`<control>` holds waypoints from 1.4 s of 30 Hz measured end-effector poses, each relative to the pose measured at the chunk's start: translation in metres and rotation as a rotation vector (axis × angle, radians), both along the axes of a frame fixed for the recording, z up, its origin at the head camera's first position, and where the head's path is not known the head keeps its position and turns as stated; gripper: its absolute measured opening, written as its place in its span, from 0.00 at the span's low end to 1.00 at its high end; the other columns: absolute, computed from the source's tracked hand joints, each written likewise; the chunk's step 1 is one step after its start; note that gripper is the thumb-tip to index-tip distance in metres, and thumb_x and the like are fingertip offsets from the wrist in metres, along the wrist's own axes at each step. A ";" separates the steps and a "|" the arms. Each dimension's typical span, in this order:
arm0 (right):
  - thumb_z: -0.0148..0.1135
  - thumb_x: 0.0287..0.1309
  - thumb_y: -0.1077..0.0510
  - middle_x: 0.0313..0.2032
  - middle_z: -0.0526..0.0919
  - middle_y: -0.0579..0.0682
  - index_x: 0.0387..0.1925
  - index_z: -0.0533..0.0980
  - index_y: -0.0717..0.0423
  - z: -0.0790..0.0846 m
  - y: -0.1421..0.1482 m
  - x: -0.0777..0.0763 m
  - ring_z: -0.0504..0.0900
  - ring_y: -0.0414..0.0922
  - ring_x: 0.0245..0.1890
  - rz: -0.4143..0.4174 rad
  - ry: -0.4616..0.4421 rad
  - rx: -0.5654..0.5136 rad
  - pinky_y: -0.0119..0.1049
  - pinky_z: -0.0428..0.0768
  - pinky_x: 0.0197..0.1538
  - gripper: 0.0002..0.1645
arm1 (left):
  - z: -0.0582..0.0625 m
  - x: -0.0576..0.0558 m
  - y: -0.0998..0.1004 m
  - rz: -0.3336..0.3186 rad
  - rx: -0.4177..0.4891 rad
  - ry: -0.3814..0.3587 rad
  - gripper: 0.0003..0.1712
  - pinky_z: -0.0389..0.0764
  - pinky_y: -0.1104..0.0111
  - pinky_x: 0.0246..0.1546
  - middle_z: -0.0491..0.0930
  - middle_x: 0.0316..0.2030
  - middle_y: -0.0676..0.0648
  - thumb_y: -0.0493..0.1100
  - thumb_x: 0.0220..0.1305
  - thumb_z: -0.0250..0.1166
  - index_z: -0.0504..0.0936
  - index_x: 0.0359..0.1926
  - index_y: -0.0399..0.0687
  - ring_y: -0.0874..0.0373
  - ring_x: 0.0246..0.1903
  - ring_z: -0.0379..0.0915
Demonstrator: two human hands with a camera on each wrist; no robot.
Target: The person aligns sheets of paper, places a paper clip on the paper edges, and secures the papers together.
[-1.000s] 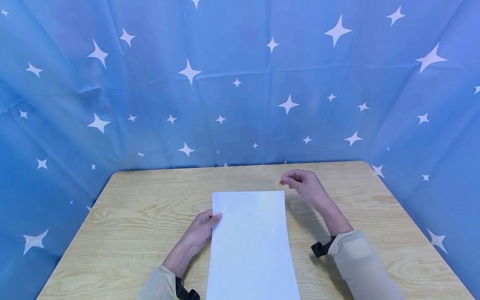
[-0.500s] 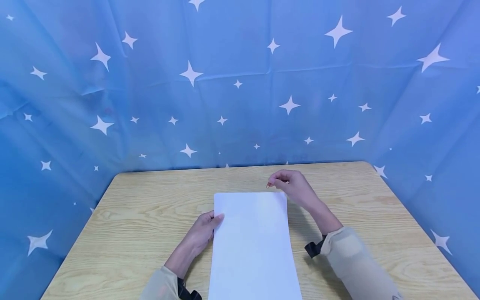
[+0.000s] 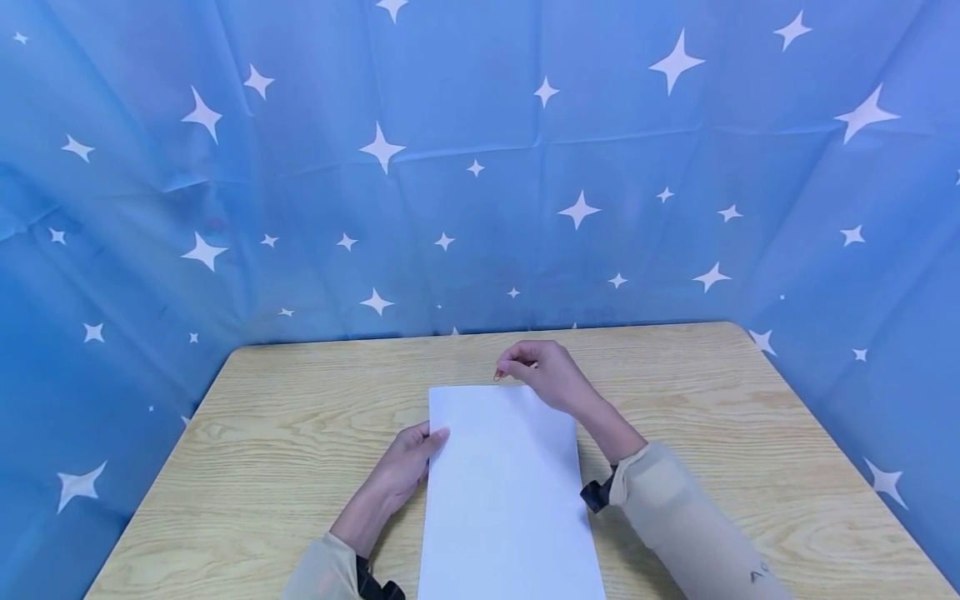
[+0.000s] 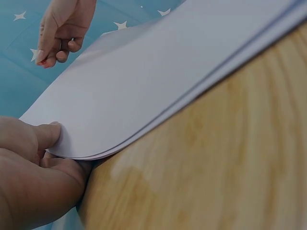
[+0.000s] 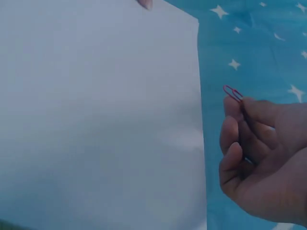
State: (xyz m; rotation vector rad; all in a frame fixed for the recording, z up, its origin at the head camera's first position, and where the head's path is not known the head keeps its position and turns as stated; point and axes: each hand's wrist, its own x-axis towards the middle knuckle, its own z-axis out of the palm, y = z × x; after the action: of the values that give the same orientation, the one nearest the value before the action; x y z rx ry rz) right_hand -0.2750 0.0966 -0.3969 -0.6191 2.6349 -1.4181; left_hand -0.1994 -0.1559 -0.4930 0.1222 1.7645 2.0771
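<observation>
A stack of white paper [image 3: 510, 500] extends from the front of the table toward its middle. My left hand [image 3: 405, 462] grips the stack's left edge, thumb on top and fingers underneath. In the left wrist view the sheets [image 4: 134, 81] bend up off the wood, and their layered edge shows. My right hand [image 3: 547, 375] pinches a red paper clip [image 5: 233, 93] between thumb and index finger. The clip's looped end sticks out past the fingertips, just beyond the far edge of the paper and apart from it.
The light wooden table [image 3: 300, 400] has rounded far corners. Behind it and at both sides hangs a blue curtain [image 3: 480, 208] with white stars. A black strap mount [image 3: 597, 495] sits on the right wrist, close over the paper's right edge.
My right hand has moved left with the paper clip, from beyond the paper's far right corner to near the middle of its far edge. The left hand keeps its grip in place.
</observation>
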 end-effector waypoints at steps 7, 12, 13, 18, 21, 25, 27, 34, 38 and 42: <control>0.59 0.68 0.54 0.33 0.83 0.41 0.36 0.83 0.47 -0.003 -0.020 0.000 0.80 0.43 0.35 0.024 0.010 0.011 0.40 0.78 0.36 0.08 | 0.001 0.000 0.000 -0.004 0.019 0.001 0.22 0.80 0.61 0.47 0.78 0.52 0.38 0.44 0.77 0.47 0.69 0.63 0.33 0.47 0.50 0.77; 0.59 0.68 0.54 0.32 0.83 0.42 0.36 0.83 0.47 -0.005 -0.031 0.000 0.79 0.45 0.34 0.047 0.000 0.002 0.40 0.77 0.35 0.08 | 0.002 0.000 0.000 -0.008 0.021 0.004 0.23 0.80 0.60 0.46 0.78 0.52 0.38 0.44 0.77 0.47 0.68 0.64 0.33 0.46 0.49 0.77; 0.59 0.68 0.54 0.32 0.83 0.42 0.36 0.83 0.47 -0.005 -0.032 0.000 0.79 0.45 0.33 0.052 -0.001 0.000 0.40 0.77 0.35 0.08 | 0.002 0.000 0.000 -0.006 0.020 0.004 0.23 0.80 0.60 0.47 0.78 0.52 0.38 0.44 0.77 0.47 0.68 0.64 0.34 0.46 0.49 0.77; 0.59 0.67 0.55 0.31 0.84 0.42 0.36 0.84 0.48 -0.006 -0.042 -0.001 0.80 0.43 0.34 0.054 -0.013 0.004 0.40 0.77 0.35 0.08 | 0.003 -0.001 0.000 -0.007 0.016 0.008 0.23 0.80 0.60 0.47 0.79 0.52 0.38 0.44 0.77 0.48 0.68 0.65 0.35 0.46 0.49 0.77; 0.60 0.67 0.55 0.32 0.84 0.42 0.36 0.84 0.48 -0.006 -0.047 -0.001 0.80 0.43 0.34 0.057 -0.016 0.005 0.39 0.77 0.36 0.08 | 0.003 -0.001 0.000 -0.009 0.011 0.015 0.23 0.80 0.60 0.46 0.79 0.52 0.38 0.44 0.77 0.48 0.69 0.64 0.36 0.46 0.49 0.78; 0.60 0.67 0.55 0.31 0.84 0.42 0.36 0.84 0.48 -0.006 -0.052 -0.001 0.80 0.44 0.34 0.052 -0.014 0.010 0.38 0.77 0.35 0.07 | 0.002 -0.001 -0.001 -0.008 0.011 0.016 0.23 0.81 0.60 0.45 0.79 0.51 0.38 0.45 0.77 0.48 0.69 0.64 0.36 0.46 0.48 0.78; 0.60 0.67 0.55 0.31 0.84 0.42 0.36 0.84 0.48 -0.005 -0.055 -0.002 0.79 0.45 0.33 0.047 -0.013 0.012 0.38 0.77 0.34 0.07 | 0.002 -0.001 -0.001 -0.007 0.013 0.016 0.22 0.81 0.60 0.44 0.79 0.51 0.37 0.44 0.77 0.49 0.69 0.64 0.36 0.46 0.48 0.78; 0.59 0.67 0.54 0.31 0.83 0.42 0.35 0.83 0.46 -0.005 -0.060 -0.004 0.77 0.45 0.30 0.037 0.006 0.029 0.36 0.76 0.31 0.08 | 0.000 -0.001 -0.001 -0.004 0.019 0.024 0.22 0.81 0.60 0.44 0.79 0.50 0.37 0.43 0.77 0.49 0.69 0.64 0.34 0.47 0.47 0.79; 0.59 0.67 0.55 0.31 0.83 0.42 0.36 0.84 0.49 -0.005 -0.062 -0.004 0.79 0.46 0.31 0.052 0.014 0.023 0.36 0.77 0.31 0.08 | 0.000 -0.001 0.000 -0.012 0.019 0.028 0.23 0.81 0.60 0.44 0.79 0.51 0.37 0.43 0.77 0.48 0.68 0.64 0.33 0.47 0.48 0.79; 0.59 0.67 0.56 0.31 0.83 0.42 0.37 0.84 0.50 -0.005 -0.064 -0.003 0.79 0.46 0.31 0.067 0.022 0.010 0.36 0.77 0.31 0.08 | 0.001 -0.001 0.000 -0.016 0.017 0.033 0.23 0.81 0.60 0.44 0.79 0.52 0.36 0.43 0.77 0.47 0.67 0.65 0.34 0.46 0.48 0.79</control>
State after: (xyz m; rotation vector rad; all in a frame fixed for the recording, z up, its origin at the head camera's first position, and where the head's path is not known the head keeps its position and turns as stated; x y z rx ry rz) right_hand -0.2784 0.0324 -0.4019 -0.7192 2.6099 -1.3860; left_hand -0.2009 -0.1563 -0.4923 0.1753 1.7593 2.0905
